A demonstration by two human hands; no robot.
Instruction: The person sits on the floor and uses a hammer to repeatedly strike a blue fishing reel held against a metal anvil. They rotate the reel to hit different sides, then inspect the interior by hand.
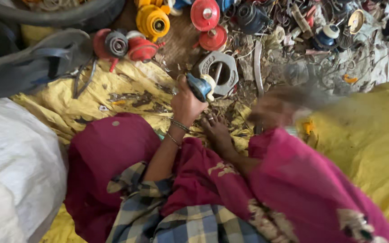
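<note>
My left hand (186, 104), with bangles at the wrist, is shut on a small blue and white plastic part (201, 86) and holds it just over a grey six-sided metal block (225, 57). My right hand (269, 110) is a motion blur to the right of my bare foot (215, 129). A blurred dark streak runs from it toward the right, and I cannot make out what it is. Pink cloth and a checked cloth cover my lap.
A yellow sheet (127, 90) covers the floor. Red and yellow plastic parts (153, 20) and a heap of mixed scrap (311, 31) lie at the far side. A grey sandal (32, 63) is at the left, above a white sack (14, 157).
</note>
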